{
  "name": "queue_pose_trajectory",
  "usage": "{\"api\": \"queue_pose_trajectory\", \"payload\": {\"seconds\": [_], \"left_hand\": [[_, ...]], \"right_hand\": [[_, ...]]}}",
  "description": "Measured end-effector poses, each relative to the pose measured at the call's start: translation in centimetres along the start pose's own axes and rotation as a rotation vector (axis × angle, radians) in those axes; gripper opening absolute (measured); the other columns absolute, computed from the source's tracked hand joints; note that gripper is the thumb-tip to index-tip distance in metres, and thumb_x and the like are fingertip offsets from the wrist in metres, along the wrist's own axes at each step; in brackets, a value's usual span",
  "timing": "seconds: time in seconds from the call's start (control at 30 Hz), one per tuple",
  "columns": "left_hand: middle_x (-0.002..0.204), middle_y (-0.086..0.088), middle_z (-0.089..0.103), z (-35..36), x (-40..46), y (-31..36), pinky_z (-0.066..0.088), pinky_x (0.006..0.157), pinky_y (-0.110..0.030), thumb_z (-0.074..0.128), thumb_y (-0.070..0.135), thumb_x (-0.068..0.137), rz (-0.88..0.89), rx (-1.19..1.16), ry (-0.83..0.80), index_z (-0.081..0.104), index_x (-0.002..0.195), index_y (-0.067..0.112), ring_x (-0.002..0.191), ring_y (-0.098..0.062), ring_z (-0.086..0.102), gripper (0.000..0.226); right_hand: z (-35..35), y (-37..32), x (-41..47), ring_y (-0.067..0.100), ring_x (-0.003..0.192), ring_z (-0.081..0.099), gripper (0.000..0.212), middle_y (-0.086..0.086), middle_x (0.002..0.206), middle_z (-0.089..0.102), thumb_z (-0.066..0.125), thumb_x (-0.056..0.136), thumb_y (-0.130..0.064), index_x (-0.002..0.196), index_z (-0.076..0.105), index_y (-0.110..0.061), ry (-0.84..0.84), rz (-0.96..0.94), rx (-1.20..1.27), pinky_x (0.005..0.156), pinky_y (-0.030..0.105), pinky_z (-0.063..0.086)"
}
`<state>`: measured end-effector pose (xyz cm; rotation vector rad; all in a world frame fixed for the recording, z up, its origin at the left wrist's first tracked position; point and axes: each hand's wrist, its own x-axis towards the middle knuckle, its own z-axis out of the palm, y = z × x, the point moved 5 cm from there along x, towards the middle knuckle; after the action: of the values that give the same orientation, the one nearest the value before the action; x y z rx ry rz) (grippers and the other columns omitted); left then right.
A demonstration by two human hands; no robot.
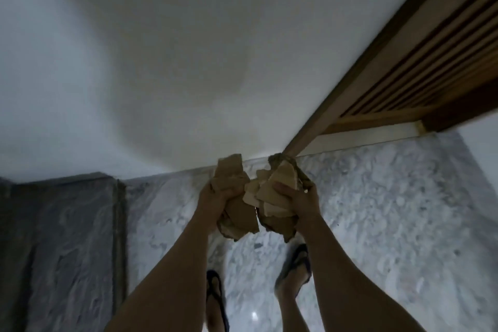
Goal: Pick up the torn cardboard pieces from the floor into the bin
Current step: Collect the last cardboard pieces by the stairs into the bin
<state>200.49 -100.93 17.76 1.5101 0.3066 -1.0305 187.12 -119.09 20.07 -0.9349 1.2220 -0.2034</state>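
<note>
Left hand (215, 198): grip is curled tight round a bundle of torn cardboard pieces (234, 197), fingers wrapped over the middle of the stack, ragged ends sticking out above and below the fist. Right hand (297, 198): grip likewise closed on a second bundle (277, 194), thumb pressed across the top sheet, several paler torn layers fanned out between the fingers. The two bundles sit just beside each other, nearly touching at their inner edges, held out in front of the body at arm's length, well above the floor (377, 210).

Judgement: collecting looks done for these pieces; the step in hand is carrying them to the bin. No bin is in view, so its position cannot be told.

Notes on doing the carry well:
- Loose lower flaps on both bundles look likeliest to slip. Squeeze at the middle of each stack, not the edges.
- Pressing the two bundles together into one mass would steady the fanned layers on the right.
- Keep hands level and release only once over the bin's opening.

Surroundings: marbled pale floor, a darker strip of flooring (59, 237) to the left, a white wall (188, 62) ahead, a slatted wooden door (431, 62) at right. Both feet in dark sandals (295, 264) below the arms. No stray cardboard visible on the floor in this view.
</note>
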Motion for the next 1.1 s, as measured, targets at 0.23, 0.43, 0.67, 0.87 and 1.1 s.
{"api": "queue_pose_trajectory", "payload": {"seconds": [0.23,0.43,0.67,0.87,1.1], "left_hand": [[0.112,-0.008,0.076,12.3,-12.1,8.1,0.058,0.090,-0.044,0.087,0.019,0.073,0.092,0.110,-0.269,0.071,0.121,0.014,0.102,-0.028,0.073,0.050],[0.117,-0.011,0.074,27.6,-23.2,7.2,0.053,0.099,-0.049,0.086,0.020,0.075,0.083,0.238,-0.570,0.071,0.123,0.012,0.110,-0.031,0.070,0.051],[0.108,-0.012,0.077,46.2,-38.6,-4.3,0.060,0.079,-0.044,0.080,0.015,0.079,0.066,0.410,-0.850,0.077,0.110,0.011,0.094,-0.031,0.075,0.031],[0.105,-0.019,0.076,60.6,-53.2,-18.4,0.059,0.080,-0.046,0.074,0.006,0.070,-0.006,0.479,-1.022,0.076,0.109,0.005,0.097,-0.040,0.071,0.040],[0.111,-0.019,0.074,73.5,-65.0,-33.3,0.054,0.093,-0.056,0.081,0.020,0.048,-0.078,0.643,-1.211,0.077,0.111,0.009,0.104,-0.041,0.069,0.064]], "right_hand": [[-9.6,-8.4,-12.5,0.037,0.101,0.071,0.104,0.013,0.121,0.071,0.102,0.037,-0.026,0.132,0.059,-0.023,0.067,-0.037,0.332,0.079,0.055,0.060],[-25.3,-12.7,-22.5,0.040,0.101,0.072,0.059,0.017,0.115,0.073,0.084,0.073,-0.014,0.128,0.063,-0.016,0.111,-0.123,0.528,0.076,0.051,0.061],[-48.3,-9.6,-35.6,0.041,0.103,0.071,0.070,0.019,0.115,0.072,0.092,0.067,-0.017,0.130,0.061,-0.017,0.354,-0.253,0.662,0.092,0.062,0.054],[-67.7,-3.3,-47.5,0.042,0.104,0.070,0.070,0.020,0.116,0.072,0.089,0.067,-0.018,0.131,0.062,-0.011,0.575,-0.342,0.770,0.089,0.060,0.055],[-84.8,3.5,-57.8,0.029,0.081,0.076,0.051,0.015,0.105,0.075,0.082,0.080,-0.014,0.126,0.062,-0.008,0.862,-0.412,0.883,0.054,0.033,0.060]]}}
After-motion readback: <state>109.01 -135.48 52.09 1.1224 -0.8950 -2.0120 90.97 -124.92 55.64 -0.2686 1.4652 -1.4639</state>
